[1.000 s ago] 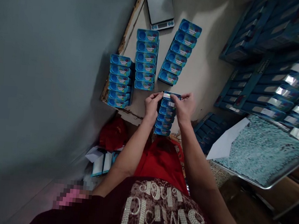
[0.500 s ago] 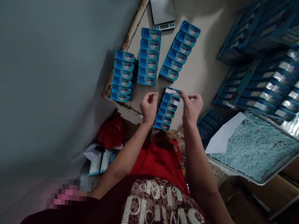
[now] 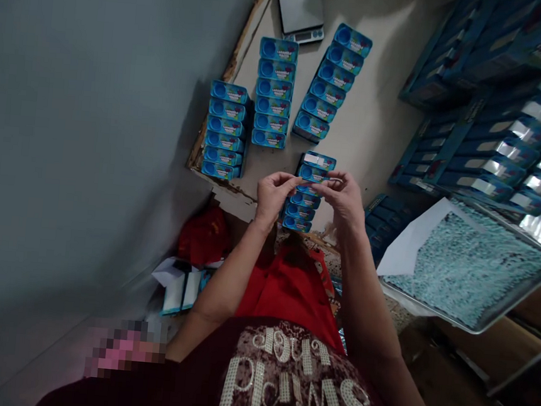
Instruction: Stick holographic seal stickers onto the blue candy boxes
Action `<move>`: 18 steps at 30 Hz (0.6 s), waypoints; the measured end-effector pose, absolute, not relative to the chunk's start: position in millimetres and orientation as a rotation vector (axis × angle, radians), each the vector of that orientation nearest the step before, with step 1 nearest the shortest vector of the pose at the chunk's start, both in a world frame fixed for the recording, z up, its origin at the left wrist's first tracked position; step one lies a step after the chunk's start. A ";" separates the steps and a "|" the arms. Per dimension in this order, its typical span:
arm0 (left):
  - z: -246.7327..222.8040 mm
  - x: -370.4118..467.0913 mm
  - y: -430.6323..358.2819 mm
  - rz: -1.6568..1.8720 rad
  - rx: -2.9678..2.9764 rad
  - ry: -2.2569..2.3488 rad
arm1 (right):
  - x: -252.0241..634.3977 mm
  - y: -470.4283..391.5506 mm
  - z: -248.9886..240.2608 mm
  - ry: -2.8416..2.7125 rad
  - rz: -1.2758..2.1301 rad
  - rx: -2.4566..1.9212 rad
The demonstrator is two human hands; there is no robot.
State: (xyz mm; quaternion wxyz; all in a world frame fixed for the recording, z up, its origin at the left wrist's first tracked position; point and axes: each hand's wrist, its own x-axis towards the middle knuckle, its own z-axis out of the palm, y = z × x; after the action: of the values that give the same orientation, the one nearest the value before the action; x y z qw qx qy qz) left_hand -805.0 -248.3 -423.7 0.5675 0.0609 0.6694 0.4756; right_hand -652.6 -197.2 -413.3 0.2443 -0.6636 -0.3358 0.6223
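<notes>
The boxes (image 3: 273, 106) are blue, printed with a brighter blue circle, white lettering and touches of red and green. The table (image 3: 355, 103) is greyish beige, the wall (image 3: 81, 98) blue-grey, the scale (image 3: 300, 5) silver. The pellets (image 3: 473, 265) are pale turquoise. The maroon shirt (image 3: 178, 388) bears pale studded letters on a mottled patch; the trousers (image 3: 286, 290) are red.

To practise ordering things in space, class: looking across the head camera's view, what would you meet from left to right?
Grey wall → leftmost row of blue packs → middle row → slanting row → metal tray of turquoise pieces.
</notes>
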 end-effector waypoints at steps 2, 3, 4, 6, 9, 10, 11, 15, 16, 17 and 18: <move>-427.1 -810.0 -245.6 1.112 0.172 1.643 | -652.0 -197.7 -418.4 -0.908 1.650 -1.811; -429.3 -811.6 -243.5 1.114 0.195 1.665 | -653.4 -197.3 -421.7 -0.930 1.588 -1.828; -431.9 -812.7 -241.1 1.115 0.221 1.680 | -655.6 -196.4 -425.3 -0.968 1.514 -1.852; -437.4 -813.7 -236.1 1.110 0.265 1.701 | -661.3 -193.9 -432.2 -1.057 1.374 -1.897; -445.1 -814.6 -230.8 1.083 0.286 1.736 | -668.8 -190.9 -438.4 -1.146 1.240 -1.974; -447.1 -815.0 -229.9 1.074 0.288 1.741 | -670.4 -190.4 -439.0 -1.164 1.211 -2.001; -448.7 -815.6 -229.4 1.067 0.289 1.741 | -671.5 -190.1 -438.8 -1.180 1.189 -2.030; -452.6 -817.8 -228.6 1.041 0.281 1.729 | -673.2 -189.0 -434.6 -1.226 1.162 -2.110; -453.2 -818.1 -228.4 1.036 0.275 1.727 | -673.5 -188.4 -433.4 -1.228 1.171 -2.118; -453.8 -818.3 -228.2 1.034 0.268 1.724 | -673.8 -187.6 -432.4 -1.228 1.179 -2.122; -454.4 -818.2 -227.9 1.035 0.264 1.723 | -674.1 -186.8 -431.6 -1.229 1.183 -2.126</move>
State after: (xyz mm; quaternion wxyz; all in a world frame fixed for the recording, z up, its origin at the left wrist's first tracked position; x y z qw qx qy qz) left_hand -818.2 -227.9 -454.4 0.5288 0.1104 0.7214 0.4333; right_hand -674.1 -186.8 -431.6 0.2064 -0.7632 -0.4411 0.4247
